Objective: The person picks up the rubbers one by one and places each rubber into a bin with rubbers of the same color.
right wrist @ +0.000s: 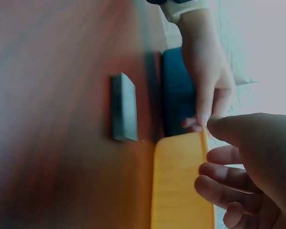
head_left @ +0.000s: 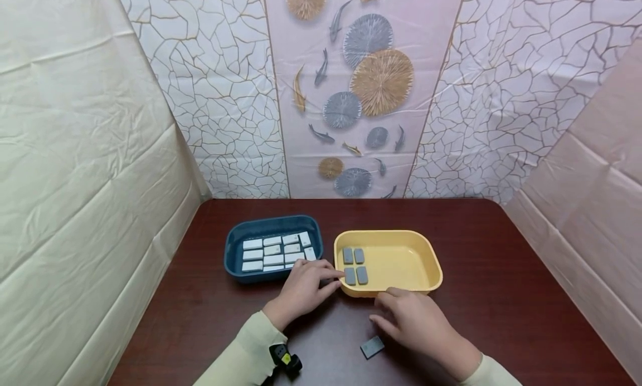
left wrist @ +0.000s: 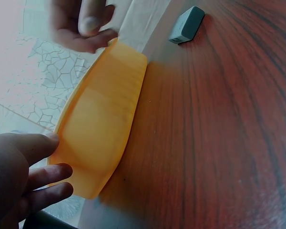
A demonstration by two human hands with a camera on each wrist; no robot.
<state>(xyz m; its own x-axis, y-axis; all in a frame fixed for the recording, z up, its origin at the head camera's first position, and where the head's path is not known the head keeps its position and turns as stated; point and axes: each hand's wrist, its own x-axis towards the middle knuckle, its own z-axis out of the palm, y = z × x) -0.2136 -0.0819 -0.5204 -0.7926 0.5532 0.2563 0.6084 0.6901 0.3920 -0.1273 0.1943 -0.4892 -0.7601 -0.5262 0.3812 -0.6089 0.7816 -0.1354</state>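
My left hand [head_left: 307,286] rests at the left end of a yellow tray [head_left: 396,238], its fingertips touching the rim. Inside that end lie several grey tiles [head_left: 349,275] in two short rows. Just past the tray's front rim, my right hand [head_left: 413,322] hovers with loosely bent fingers and nothing visible in them; the left wrist view shows it blurred. One loose grey tile [head_left: 372,347] lies on the table, left of and below the right hand. The right wrist view shows this tile [right wrist: 125,109] side-on, apart from both hands.
A dark blue tray [head_left: 236,230] holding several white tiles [head_left: 273,260] stands left of the yellow one. Both trays sit on a dark red wooden table [head_left: 481,252]. Patterned cloth [head_left: 230,96] hangs behind, and plain cloth [head_left: 95,169] flanks the table.
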